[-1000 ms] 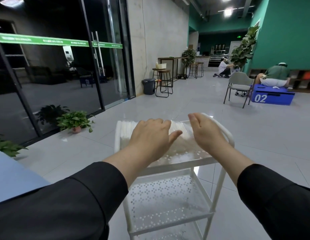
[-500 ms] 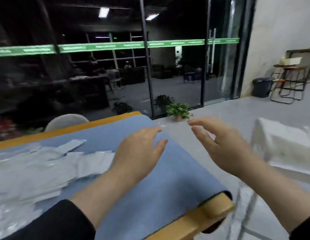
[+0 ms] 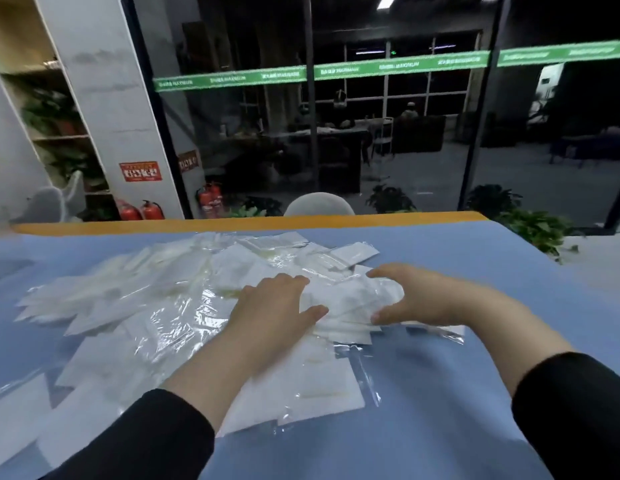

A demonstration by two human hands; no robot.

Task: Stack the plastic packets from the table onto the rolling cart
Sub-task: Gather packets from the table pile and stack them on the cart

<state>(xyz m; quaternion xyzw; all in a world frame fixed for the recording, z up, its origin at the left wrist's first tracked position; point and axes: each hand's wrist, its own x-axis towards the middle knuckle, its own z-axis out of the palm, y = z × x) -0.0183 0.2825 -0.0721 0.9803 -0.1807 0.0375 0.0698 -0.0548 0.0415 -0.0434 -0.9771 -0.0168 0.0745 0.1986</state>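
Reaching into a loose heap of clear plastic packets spread over the blue-topped counter, the person's left hand lies flat, fingers straight, on the pile, while the right hand curls round a small bunch of packets at the heap's right edge. The packets lie flat, pointing every which way. Writing on the green strip across the glass and on the red sign is too blurred to read.

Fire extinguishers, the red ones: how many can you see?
3. Two fire extinguishers stand together on the floor by the white pillar; the third seems to be behind the glass. More may be hidden.
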